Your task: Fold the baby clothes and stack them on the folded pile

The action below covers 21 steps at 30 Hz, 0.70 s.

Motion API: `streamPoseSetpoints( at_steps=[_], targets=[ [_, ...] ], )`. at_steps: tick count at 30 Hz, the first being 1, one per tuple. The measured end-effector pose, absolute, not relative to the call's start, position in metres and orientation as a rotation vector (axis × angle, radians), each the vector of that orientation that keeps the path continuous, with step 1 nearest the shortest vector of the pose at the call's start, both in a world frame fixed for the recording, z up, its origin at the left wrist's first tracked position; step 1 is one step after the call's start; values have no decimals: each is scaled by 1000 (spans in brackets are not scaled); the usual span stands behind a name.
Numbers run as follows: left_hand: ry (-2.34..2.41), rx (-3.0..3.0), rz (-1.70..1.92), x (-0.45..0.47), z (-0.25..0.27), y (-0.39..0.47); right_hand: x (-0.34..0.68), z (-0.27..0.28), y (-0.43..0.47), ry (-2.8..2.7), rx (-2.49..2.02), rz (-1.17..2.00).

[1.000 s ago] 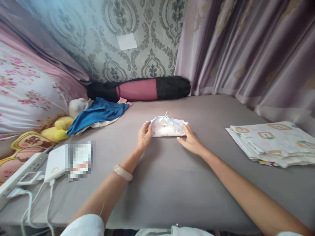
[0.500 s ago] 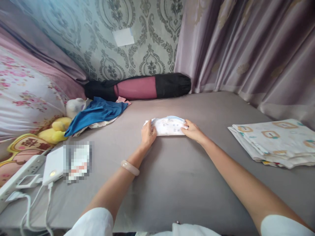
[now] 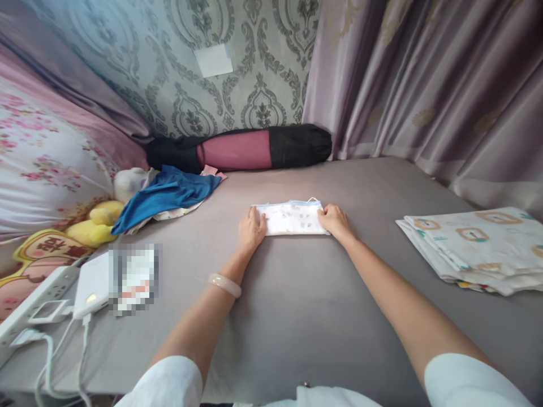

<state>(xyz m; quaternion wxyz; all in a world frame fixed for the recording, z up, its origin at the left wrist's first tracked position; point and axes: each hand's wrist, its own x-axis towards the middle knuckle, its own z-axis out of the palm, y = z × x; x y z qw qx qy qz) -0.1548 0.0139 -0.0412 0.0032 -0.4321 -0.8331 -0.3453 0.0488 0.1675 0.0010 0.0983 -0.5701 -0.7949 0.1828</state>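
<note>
A folded white printed cloth (image 3: 292, 219) lies on the grey bed sheet in front of me, formed into a flat, narrow rectangle. Small pale prints dot it, a light blue edge runs along its far side, and a thin white string loops out at the far right. My left hand (image 3: 252, 227) holds its left end, thumb on top and the other fingers along the edge. At the right end, my right hand (image 3: 336, 220) grips the corner with fingers curled. Whatever lies under the fingertips is hidden.
To the right is a stack of folded patterned cloths (image 3: 479, 243). A blue cloth (image 3: 169, 195) lies at the left by yellow plush toys (image 3: 95, 226). A power strip (image 3: 42, 299) and white charger box (image 3: 93, 285) with cables sit near left. A black-and-pink roll (image 3: 237, 151) lines the wall.
The cloth now lies flatter and wider, its blue far edge straighter. My right hand has moved slightly right and my left hand slightly left, both still on the ends.
</note>
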Motion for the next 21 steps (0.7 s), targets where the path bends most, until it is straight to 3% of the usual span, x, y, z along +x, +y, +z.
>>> streamPoseSetpoints(
  at_steps=[14,21],
  targets=[
    [-2692,-1309,-876,-158,-29,18,62,13,152,-2406,-1720,362],
    [-2438,-1498,-935,-104,-15,15,17,21,150,-2647,-1055,244]
  ],
)
